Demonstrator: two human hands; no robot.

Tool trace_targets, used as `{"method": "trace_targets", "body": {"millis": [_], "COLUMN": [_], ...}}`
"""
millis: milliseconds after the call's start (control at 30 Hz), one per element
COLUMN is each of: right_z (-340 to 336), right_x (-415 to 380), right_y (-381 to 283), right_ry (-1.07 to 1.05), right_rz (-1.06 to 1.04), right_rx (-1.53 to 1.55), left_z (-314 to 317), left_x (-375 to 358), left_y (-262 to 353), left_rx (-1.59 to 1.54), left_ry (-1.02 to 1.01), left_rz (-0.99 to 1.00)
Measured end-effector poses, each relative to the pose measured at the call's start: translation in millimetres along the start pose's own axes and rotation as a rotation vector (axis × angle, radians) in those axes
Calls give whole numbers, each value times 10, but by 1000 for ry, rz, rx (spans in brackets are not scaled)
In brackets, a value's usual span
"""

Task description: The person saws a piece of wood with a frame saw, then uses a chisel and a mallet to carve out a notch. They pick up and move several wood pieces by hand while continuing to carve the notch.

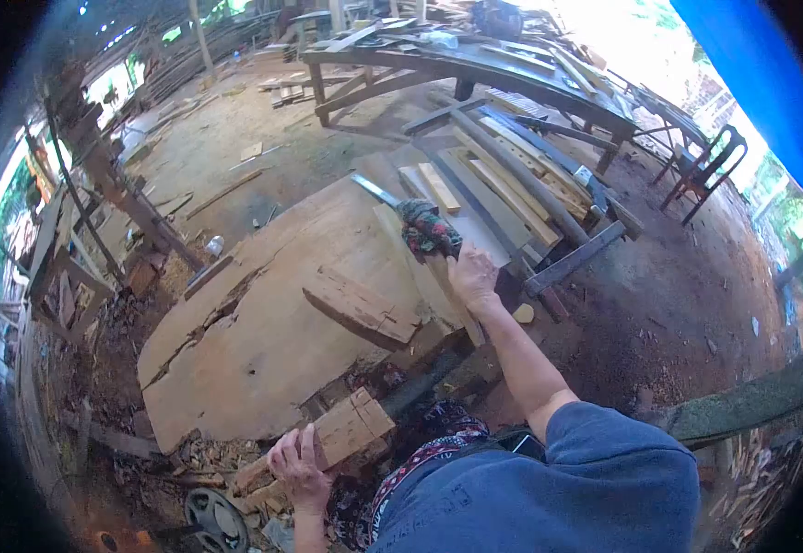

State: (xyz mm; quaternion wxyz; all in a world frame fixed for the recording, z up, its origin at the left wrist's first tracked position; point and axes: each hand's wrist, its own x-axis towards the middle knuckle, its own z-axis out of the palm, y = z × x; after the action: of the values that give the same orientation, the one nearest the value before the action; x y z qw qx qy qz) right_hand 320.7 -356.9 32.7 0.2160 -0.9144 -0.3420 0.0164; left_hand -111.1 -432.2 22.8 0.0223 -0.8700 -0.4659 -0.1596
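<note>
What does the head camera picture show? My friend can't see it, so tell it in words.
A person's right hand grips a cloth-wrapped blade over a big wooden slab, while the left hand holds a wood block at its edge. Planks lie behind.

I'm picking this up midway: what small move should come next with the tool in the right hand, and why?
Probably draw the cloth-wrapped tool back along the plank. The right hand grips it with the blade lying flat on the big slab, while the left hand steadies a wood block.
</note>
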Motion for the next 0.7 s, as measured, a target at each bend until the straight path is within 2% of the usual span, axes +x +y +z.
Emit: {"method": "trace_targets", "body": {"millis": [100, 133, 267, 333, 367, 433, 500, 567, 633, 667, 700], "right_z": [31, 59, 90, -51, -96, -206, -366, -494, -617, -612, -593], "right_x": [-9, -11, -9, -66, -108, -240, -411, -604, -861, -982, -1119], "right_y": [15, 29, 154, 230, 303, 443, 492, 465, 343, 271, 178], "right_ry": [-12, -21, 16, -107, -103, -73, -25, 73, 31, -7, -37], "right_rz": [-17, -25, -45, -19, -16, -9, -16, -55, -177, -227, -327], "right_rx": [27, 37, 104, 208, 211, 455, 501, 681, 698, 699, 691], "left_z": [206, 150, 164, 191, 152, -68, -215, -206, -91, -60, -62], "left_x": [-55, -80, -88, -87, -86, -36, 32, 116, 225, 297, 416], "left_y": [-128, -111, -100, -106, -105, -28, 93, 153, 200, 260, 388], "left_rx": [95, 8, 15, -4, -3, -52, -99, -144, -390, -390, -660], "left_ry": [48, -23, -5, -7, -4, -111, -82, -59, 0, -3, -32], "left_rz": [52, 9, 5, -14, -9, -32, -30, -35, -40, -40, -107]}}
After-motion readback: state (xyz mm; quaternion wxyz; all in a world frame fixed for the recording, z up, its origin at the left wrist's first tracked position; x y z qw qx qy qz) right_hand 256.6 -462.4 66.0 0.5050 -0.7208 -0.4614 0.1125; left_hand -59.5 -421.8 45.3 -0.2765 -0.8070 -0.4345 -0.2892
